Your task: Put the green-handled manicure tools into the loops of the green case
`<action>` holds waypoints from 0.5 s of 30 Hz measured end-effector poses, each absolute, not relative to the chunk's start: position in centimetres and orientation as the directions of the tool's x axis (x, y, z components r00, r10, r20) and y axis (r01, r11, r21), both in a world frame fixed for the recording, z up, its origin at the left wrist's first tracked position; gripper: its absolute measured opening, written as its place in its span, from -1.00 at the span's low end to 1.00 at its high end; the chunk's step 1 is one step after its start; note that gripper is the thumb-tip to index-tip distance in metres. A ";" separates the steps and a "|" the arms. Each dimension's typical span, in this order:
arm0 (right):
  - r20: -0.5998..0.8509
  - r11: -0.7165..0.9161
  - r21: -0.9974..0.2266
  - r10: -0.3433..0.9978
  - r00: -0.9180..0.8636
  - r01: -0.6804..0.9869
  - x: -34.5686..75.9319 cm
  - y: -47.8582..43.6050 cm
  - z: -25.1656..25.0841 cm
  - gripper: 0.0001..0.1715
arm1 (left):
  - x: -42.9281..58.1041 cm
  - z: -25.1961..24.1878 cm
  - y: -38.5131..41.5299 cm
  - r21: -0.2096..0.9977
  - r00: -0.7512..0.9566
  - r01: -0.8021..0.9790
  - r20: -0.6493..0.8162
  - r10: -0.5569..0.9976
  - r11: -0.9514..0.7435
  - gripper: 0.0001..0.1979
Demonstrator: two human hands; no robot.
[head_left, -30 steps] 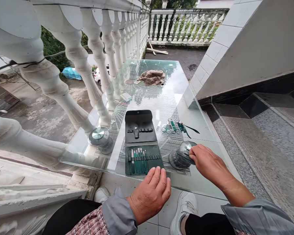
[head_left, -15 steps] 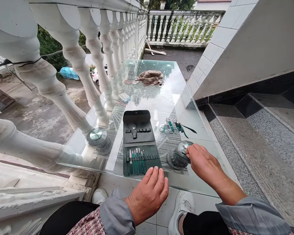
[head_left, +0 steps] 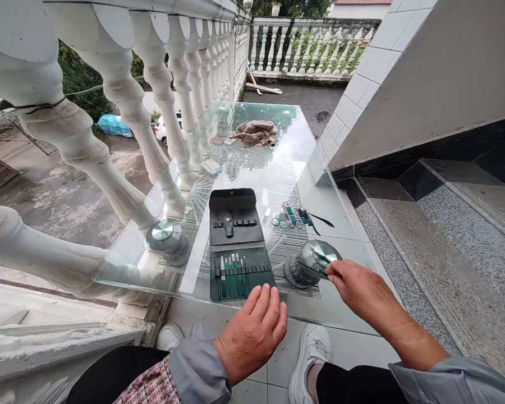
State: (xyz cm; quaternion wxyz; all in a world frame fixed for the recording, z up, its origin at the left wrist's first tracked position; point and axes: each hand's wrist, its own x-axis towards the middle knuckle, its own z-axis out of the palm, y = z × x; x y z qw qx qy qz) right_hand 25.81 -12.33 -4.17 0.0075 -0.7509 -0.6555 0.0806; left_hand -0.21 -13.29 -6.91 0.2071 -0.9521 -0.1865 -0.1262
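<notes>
A dark green manicure case point(head_left: 235, 241) lies unfolded on the glass table. Several slim green-handled tools point(head_left: 233, 275) stand in the loops of its lower half, toward the left; the right-hand loops hold nothing. My left hand point(head_left: 255, 328) rests at the case's lower right corner, fingers stretched out and holding nothing. Over the table's right front part, my right hand point(head_left: 357, 283) pinches a slim dark green tool point(head_left: 322, 256) that looks like tweezers. A second thin green shape point(head_left: 312, 270) shows just below it; whether it is a separate tool or a reflection I cannot make out.
Green nail clippers point(head_left: 289, 213), small scissors point(head_left: 279, 222) and black-handled nippers point(head_left: 315, 219) lie right of the case. Farther back are a crumpled brown cloth point(head_left: 256, 133) and a small card box point(head_left: 211, 166). Metal-capped table legs point(head_left: 166, 233) stand under the glass point(head_left: 336, 306). Balusters line the left, steps the right.
My right hand has moved a little to the right and down, with the slim tool showing more fully. My left hand stays at the case; the view has shifted slightly.
</notes>
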 end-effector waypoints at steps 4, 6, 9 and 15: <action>-0.099 -0.114 -0.166 0.990 0.099 0.980 26.7 -13.8 -4.3 -0.81 | -0.1 -7.0 -13.4 -0.346 0.896 0.415 0.317 0.311 -0.842 -0.64; -0.060 -0.069 -0.211 0.997 0.058 0.975 26.9 -14.6 -4.4 -0.78 | -0.1 -7.1 -13.4 -0.343 0.896 0.415 0.316 0.312 -0.843 -0.64; 0.017 -0.008 -0.264 1.000 0.013 0.964 26.8 -15.7 -4.7 -0.77 | 0.0 -7.2 -13.3 -0.338 0.896 0.412 0.318 0.309 -0.846 -0.64; 0.093 0.109 -0.302 0.992 -0.085 0.947 26.6 -17.3 -4.9 -0.65 | 0.1 -7.2 -13.2 -0.331 0.895 0.411 0.325 0.306 -0.850 -0.65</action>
